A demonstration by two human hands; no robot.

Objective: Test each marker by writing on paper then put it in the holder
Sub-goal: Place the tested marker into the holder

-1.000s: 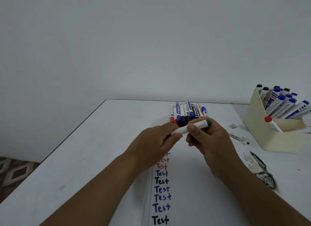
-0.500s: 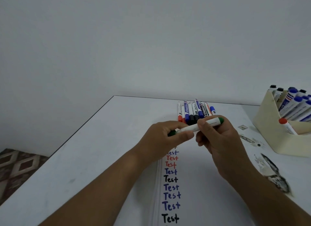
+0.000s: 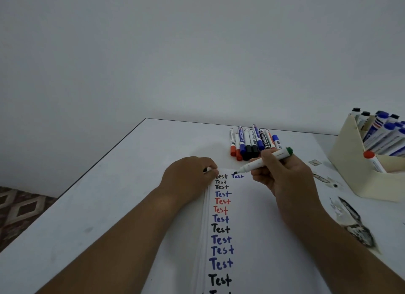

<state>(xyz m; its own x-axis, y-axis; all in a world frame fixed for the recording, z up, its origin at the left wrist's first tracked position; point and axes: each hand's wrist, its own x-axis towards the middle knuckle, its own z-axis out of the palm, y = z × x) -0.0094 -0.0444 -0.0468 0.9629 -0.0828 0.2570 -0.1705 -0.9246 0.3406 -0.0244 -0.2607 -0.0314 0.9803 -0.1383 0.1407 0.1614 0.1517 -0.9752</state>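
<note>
My right hand [image 3: 285,179] grips an uncapped white marker [image 3: 266,160] with a green end, its dark tip just above the paper [image 3: 252,228] near a blue "Test". My left hand [image 3: 190,177] rests at the paper's top left corner with its fingers curled round a small dark cap [image 3: 206,169], mostly hidden. A column of "Test" words in black, blue and red runs down the sheet. A row of several capped markers [image 3: 252,143] lies beyond the paper. The cream holder [image 3: 355,175] at the right contains several markers.
The white table [image 3: 109,206] meets a plain wall at the back; its left edge drops to a patterned floor [image 3: 19,208]. Worn, peeling patches [image 3: 352,223] mark the tabletop between my right arm and the holder. A small scrap [image 3: 315,162] lies near the holder.
My hands have pulled apart: the cap came off in my left hand, which dropped to the paper's corner. My right hand swung the marker tip down toward the sheet.
</note>
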